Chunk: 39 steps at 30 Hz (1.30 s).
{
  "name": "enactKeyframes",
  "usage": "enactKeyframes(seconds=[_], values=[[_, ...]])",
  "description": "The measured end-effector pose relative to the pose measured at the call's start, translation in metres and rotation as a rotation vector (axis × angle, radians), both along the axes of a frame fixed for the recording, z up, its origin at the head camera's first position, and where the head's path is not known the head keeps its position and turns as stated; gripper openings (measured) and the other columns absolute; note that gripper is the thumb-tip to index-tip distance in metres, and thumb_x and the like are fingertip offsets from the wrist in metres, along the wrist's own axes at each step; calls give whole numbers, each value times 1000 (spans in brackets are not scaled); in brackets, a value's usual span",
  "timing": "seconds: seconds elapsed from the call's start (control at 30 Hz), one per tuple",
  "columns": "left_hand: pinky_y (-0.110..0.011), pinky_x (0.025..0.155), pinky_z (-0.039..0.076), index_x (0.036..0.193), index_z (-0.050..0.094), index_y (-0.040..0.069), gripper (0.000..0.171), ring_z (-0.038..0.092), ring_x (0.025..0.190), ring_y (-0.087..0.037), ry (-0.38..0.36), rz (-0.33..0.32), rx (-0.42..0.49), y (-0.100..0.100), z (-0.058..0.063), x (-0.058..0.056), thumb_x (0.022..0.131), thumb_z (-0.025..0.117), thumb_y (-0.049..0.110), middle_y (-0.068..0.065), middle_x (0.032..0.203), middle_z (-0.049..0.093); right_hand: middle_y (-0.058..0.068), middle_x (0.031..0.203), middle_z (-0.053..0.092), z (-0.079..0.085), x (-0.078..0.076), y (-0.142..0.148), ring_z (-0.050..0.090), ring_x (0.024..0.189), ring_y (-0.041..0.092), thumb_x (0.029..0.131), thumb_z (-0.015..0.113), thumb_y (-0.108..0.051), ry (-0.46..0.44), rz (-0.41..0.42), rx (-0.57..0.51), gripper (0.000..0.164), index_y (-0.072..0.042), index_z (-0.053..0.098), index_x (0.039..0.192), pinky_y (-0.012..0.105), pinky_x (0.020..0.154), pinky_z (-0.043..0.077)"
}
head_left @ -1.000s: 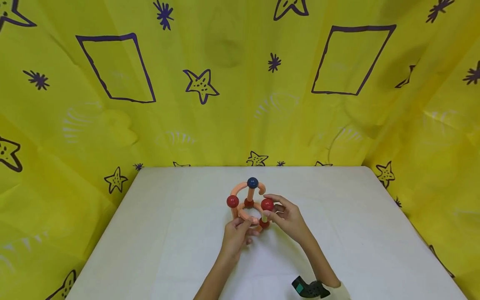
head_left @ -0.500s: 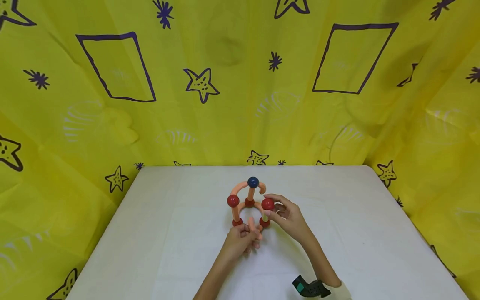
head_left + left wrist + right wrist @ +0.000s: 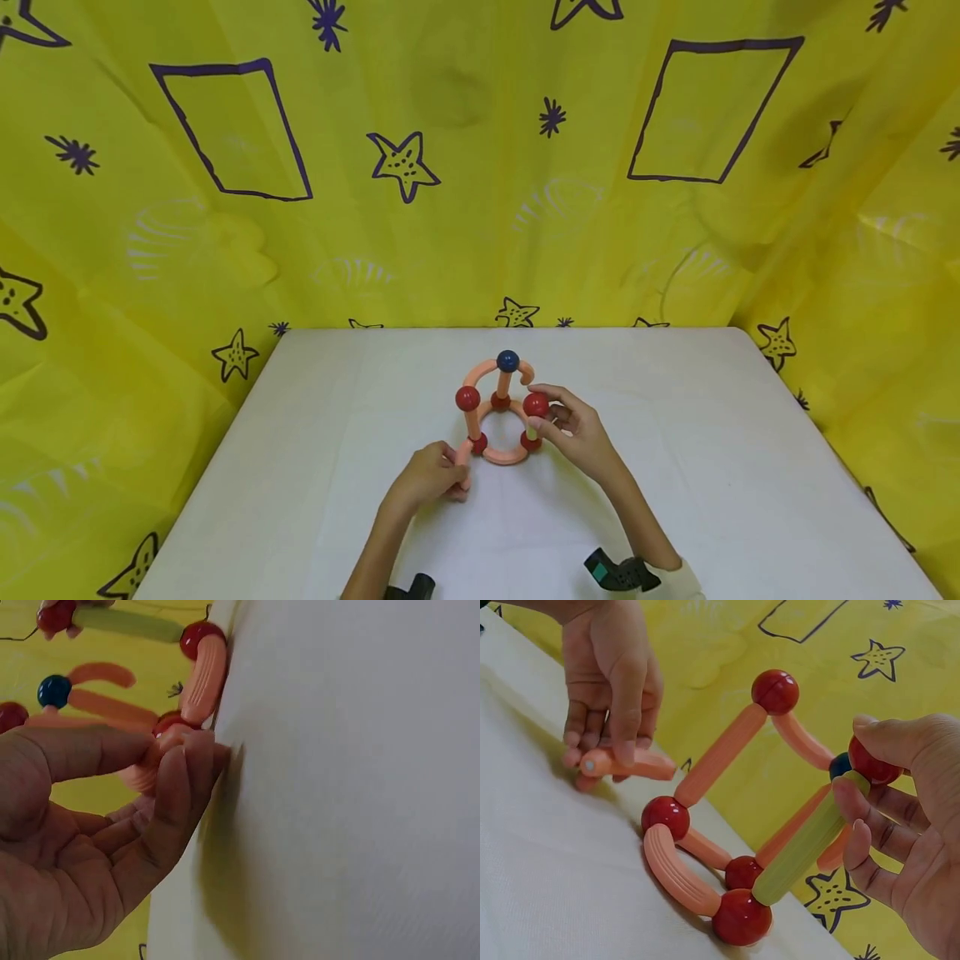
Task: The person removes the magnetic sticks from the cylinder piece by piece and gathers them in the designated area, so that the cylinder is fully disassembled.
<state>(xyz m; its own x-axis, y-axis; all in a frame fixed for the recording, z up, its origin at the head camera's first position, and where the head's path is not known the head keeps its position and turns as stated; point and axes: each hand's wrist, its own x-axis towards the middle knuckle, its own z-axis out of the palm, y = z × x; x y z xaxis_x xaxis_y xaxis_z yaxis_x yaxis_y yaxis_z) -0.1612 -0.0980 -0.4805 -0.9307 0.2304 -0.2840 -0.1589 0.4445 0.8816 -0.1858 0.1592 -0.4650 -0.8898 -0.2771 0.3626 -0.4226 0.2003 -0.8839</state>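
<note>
The multicoloured, plastic-looking ball-and-stick frame [image 3: 504, 384] stands near the middle of the matte white tabletop [image 3: 637, 483], before a creased yellow sheet [image 3: 480, 233] inked with dark stars [image 3: 406, 167]. Its base is a salmon-pink ring [image 3: 504, 457] of curved, grooved rods joined by glossy red balls [image 3: 741, 918]. Three straight uprights [image 3: 724, 754] rise from these: two salmon-pink and one ribbed yellow-green rod [image 3: 799, 847]. A shiny dark blue ball [image 3: 507, 361] caps the rear upright, and a salmon-pink arc [image 3: 480, 370] runs from it to the upper left red ball [image 3: 467, 398]. The right hand [image 3: 577, 429] pinches the round red ball [image 3: 536, 405] topping the yellow-green rod between thumb and fingertips, its other fingers loosely bent. The left hand [image 3: 427, 477] has its thumb and fingers closed on a short salmon-pink stick [image 3: 630, 763], which shows a small silvery disc [image 3: 589, 765] at its end. The stick is just beside the frame's lower left red ball [image 3: 479, 443]; whether the two touch I cannot tell.
</note>
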Motion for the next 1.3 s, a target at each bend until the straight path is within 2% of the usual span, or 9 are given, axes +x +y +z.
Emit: enactKeyframes(seconds=[0.2,0.37,0.5,0.6,0.7,0.83,0.97,1.13,1.3], values=[[-25,60,45,88,62,-3,18,62,63,-13,102,154,-226,-35,4,-19,90,65,15,-5,69,67,17,121,62,1,1,-1,63,92,11,90,69,-7,10,-11,16,42,-3,55,129,21,77,55],[-29,65,46,83,66,-3,21,66,67,-16,122,266,-282,-57,-1,-32,88,68,17,-8,69,70,18,119,62,1,0,-1,63,92,11,90,68,-6,9,-7,16,41,-2,55,129,21,76,55],[-36,73,52,83,66,-3,23,69,64,-18,135,311,-288,-66,-8,-40,89,66,19,-9,71,70,19,117,62,1,0,0,62,90,10,90,68,-5,9,-4,12,42,-1,55,129,21,74,54],[-42,80,53,83,64,-3,23,70,59,-18,149,324,-277,-70,-11,-45,90,66,19,-10,72,70,18,116,62,1,0,1,62,89,9,90,68,-5,10,-3,7,42,0,55,129,20,73,54],[-42,81,54,83,61,-2,24,69,56,-18,155,334,-264,-71,-12,-48,90,66,20,-10,71,69,19,117,61,-1,0,1,62,89,9,90,68,-4,18,-5,4,42,2,55,129,20,73,54],[-33,65,53,81,59,-1,24,65,54,-17,175,332,-287,-71,-14,-49,91,65,21,-9,67,66,18,119,61,-1,0,0,62,88,10,89,68,-4,25,-10,1,42,1,55,129,21,73,54],[-26,52,46,81,58,-1,25,61,51,-15,198,334,-296,-70,-16,-47,91,65,21,-9,65,64,17,119,61,-1,1,-1,62,89,10,89,69,-5,28,-16,4,41,-1,56,128,21,73,54],[-22,48,46,84,58,-3,25,60,46,-12,187,356,-234,-71,-16,-46,91,66,20,-8,63,66,17,118,61,0,0,-1,62,89,10,89,69,-5,27,-19,6,42,1,55,128,21,73,54],[-22,50,48,88,59,-4,25,62,46,-11,176,365,-193,-74,-17,-48,91,66,20,-9,65,67,16,118,61,0,0,-1,63,89,9,89,69,-5,20,-27,0,40,-4,57,127,20,73,54]])
